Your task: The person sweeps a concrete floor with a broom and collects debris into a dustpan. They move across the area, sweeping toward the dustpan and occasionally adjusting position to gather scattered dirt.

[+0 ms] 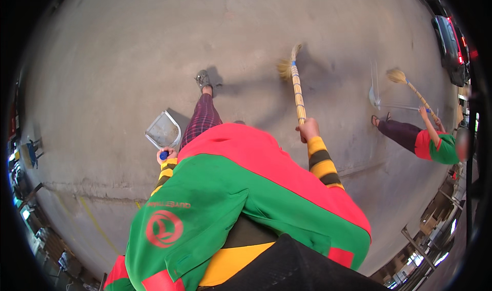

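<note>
My right hand [308, 130] is closed around the lower end of a straw broom [297, 86], whose handle has dark and blue bindings. The broom points away from me, and its bristles curl at the far end over the concrete floor [154, 45]. At my left side, my left hand [166, 154] grips the blue-ended handle of a long-handled dustpan [164, 129]. The dustpan's pale scoop lies beyond that hand, beside my leg in plaid trousers. Some of its handle is hidden by my fingers.
On the right another person [441, 146] in a green and red top holds a straw broom [397, 76] and a dustpan [374, 97]. Farther right stands a dark car [450, 50] with red lights lit. Yellow lines [97, 224] mark the floor at lower left.
</note>
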Demonstrator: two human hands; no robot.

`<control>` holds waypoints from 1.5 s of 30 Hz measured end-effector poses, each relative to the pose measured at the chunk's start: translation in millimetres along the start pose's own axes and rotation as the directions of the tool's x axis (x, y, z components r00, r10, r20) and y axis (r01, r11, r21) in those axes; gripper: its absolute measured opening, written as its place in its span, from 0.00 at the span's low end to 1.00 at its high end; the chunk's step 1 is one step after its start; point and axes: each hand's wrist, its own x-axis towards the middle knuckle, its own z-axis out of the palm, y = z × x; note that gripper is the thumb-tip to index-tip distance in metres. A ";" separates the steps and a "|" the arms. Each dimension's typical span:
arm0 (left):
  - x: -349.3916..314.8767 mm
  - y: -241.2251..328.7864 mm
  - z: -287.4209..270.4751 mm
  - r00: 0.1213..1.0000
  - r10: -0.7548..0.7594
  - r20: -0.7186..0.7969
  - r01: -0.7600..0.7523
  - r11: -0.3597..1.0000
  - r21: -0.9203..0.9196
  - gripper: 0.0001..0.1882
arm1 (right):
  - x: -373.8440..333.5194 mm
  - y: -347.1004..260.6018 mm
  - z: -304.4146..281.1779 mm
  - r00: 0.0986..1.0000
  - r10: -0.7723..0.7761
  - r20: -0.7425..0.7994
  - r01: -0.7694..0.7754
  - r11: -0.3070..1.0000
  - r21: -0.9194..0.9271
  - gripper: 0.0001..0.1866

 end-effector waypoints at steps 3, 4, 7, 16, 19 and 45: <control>-0.2 -6.6 11.2 1.000 -0.007 0.018 0.009 0.997 -0.081 0.07 | -46.4 -16.2 -19.4 0.972 -0.225 -0.061 0.220 0.972 -0.088 0.14; -4.2 -10.0 15.5 0.996 -0.036 0.083 0.047 0.990 -0.132 0.07 | -61.9 -22.5 -30.1 0.971 -0.237 -0.031 0.234 0.970 -0.065 0.14; -21.4 -13.9 31.8 1.000 -0.028 0.009 0.029 0.963 -0.269 0.06 | -90.6 -54.9 -63.2 0.969 -0.159 0.187 0.150 0.987 0.062 0.14; -32.9 -11.9 24.3 0.986 -0.049 0.158 0.094 0.952 -0.291 0.08 | -20.5 -175.8 65.2 0.612 -0.617 0.495 0.713 0.701 -0.009 0.18; -49.3 -0.2 4.5 0.999 -0.031 0.017 0.034 0.964 -0.262 0.09 | -9.0 -194.7 128.6 0.609 -0.526 0.594 0.683 0.729 -0.055 0.21; -153.3 -65.8 56.9 0.913 -0.407 0.008 0.379 0.856 0.351 0.09 | -67.9 142.2 -19.5 0.817 0.347 0.460 -0.576 0.467 0.671 0.05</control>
